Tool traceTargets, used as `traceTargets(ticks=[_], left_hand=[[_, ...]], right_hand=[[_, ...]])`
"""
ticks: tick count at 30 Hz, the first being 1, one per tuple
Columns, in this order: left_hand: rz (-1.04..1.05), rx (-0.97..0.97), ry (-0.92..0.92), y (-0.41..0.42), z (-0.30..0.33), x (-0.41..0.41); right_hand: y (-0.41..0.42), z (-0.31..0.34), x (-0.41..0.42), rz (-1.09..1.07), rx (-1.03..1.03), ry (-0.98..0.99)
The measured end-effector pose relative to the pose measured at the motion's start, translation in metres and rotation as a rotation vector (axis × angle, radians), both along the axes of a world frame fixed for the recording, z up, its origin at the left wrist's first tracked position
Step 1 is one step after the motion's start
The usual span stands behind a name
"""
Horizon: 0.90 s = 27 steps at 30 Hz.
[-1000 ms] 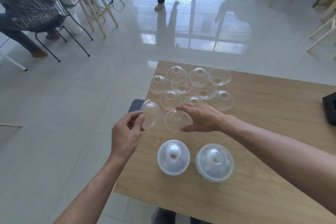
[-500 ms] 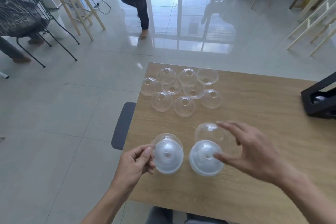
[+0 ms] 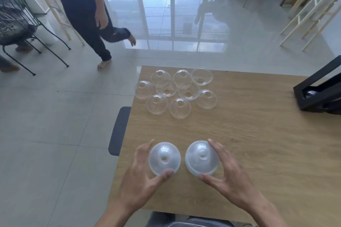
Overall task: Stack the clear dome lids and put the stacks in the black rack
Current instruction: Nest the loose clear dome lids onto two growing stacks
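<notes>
Two stacks of clear dome lids stand near the front of the wooden table: the left stack and the right stack. My left hand curves around the left stack with fingers spread, and its thumb is at the near rim. My right hand curves around the right stack the same way. Both stacks rest on the table. Several loose lids lie in a cluster at the far left corner. The black rack sits tilted at the right edge, with something dark inside it.
A grey chair seat juts out at the table's left edge. A person walks across the shiny floor beyond the far left corner. A black wire chair and wooden stools stand further off.
Each hand carried a loose lid from the cluster down onto a front stack. The fingers have since spread around the stacks. The walking person has come nearer.
</notes>
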<state>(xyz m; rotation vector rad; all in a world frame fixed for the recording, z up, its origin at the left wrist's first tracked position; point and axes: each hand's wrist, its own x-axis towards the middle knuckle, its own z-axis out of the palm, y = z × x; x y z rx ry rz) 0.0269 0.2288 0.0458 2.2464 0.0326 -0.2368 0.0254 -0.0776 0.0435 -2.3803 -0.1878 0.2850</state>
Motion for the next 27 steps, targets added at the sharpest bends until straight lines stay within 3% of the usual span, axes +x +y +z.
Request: traceTargets(ticks=[3,8,13,19,27], left_hand=[[-0.124,0.045,-0.028,-0.01,-0.006,0.001],[-0.057,-0.045,-0.037,-0.013,-0.009,0.009],[-0.051,-0.01,-0.024,-0.012,-0.011,0.018],[-0.019,0.084,-0.079,-0.005,-0.007,0.094],[-0.33,0.505,-0.127,-0.046,-0.024,0.212]], right_hand=[[0.0,-0.005,-0.001,-0.041,0.072,-0.008],[-0.004,-0.013,-0.007,-0.091,0.185,-0.006],[-0.012,-0.012,-0.002,-0.094,0.17,0.011],[-0.036,-0.011,0.071,-0.234,0.208,-0.048],[-0.03,-0.04,0.2,-0.176,-0.125,-0.023]])
